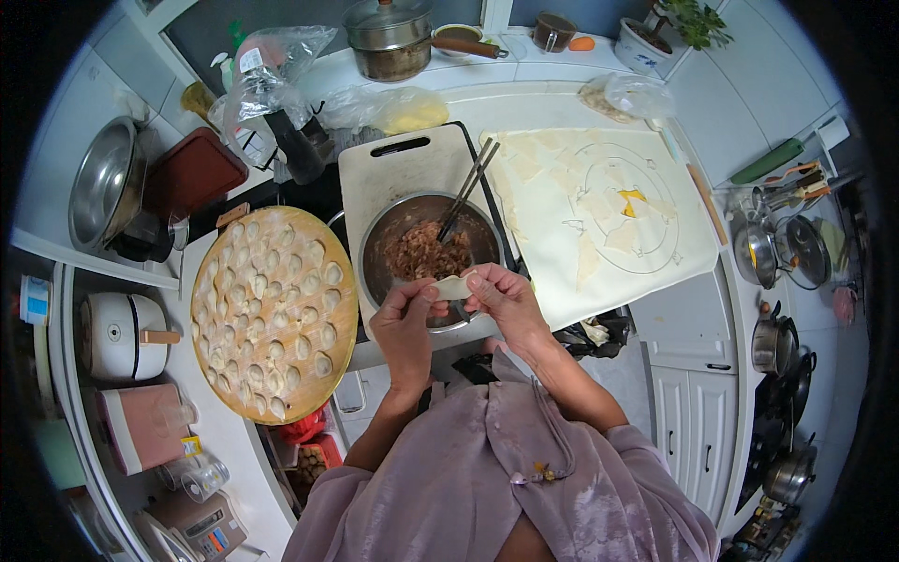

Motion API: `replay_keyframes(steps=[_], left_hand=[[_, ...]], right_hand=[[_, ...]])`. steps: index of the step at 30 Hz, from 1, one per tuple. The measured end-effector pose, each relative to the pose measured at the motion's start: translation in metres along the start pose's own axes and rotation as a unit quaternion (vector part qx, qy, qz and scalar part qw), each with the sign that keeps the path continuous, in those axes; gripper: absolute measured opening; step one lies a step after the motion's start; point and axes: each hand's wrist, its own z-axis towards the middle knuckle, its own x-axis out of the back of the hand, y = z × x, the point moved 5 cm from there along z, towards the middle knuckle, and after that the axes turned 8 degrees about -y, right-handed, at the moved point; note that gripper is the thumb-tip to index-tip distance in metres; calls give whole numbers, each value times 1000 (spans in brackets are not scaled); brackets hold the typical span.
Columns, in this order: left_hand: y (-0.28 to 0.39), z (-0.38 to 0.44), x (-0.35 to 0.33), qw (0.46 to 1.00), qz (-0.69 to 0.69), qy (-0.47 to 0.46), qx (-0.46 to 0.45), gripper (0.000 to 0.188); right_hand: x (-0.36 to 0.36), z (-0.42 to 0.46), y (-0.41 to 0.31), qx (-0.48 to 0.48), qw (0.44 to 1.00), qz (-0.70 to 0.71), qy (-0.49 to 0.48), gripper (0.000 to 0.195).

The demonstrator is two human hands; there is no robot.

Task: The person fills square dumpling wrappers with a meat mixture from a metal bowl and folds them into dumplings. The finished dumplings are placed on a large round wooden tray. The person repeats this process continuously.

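Note:
Between them, my left hand (409, 312) and my right hand (506, 295) pinch a pale dumpling (453, 288) at its two ends. It is folded into a long half-moon, held above the near rim of a steel mixing bowl (372, 235). Reddish-brown minced filling (421, 253) lies in that bowl, and a pair of chopsticks (472, 184) leans in it. Under the bowl is a white cutting board (372, 165). To the left, a round wooden board (309, 407) carries many shaped dumplings (276, 349).
On the right lies a pale mat (548, 281) with wrapper pieces (590, 249) on it. A lidded pot (388, 42) and a potted plant (642, 42) stand on the back ledge. A rice cooker (116, 337) is at far left. A black bag (597, 334) is below the mat.

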Motion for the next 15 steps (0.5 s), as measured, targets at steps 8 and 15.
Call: replay_keyframes(steps=[8,15], left_hand=[[7,-4,-11,994,-104,-22,-19,15],[-6,-14,-19,996,-81,-44,-4,21]], right_hand=[[-8,0,-4,-26,964,254,-78,37],[-8,3,10,17,996,36,-77,23]])
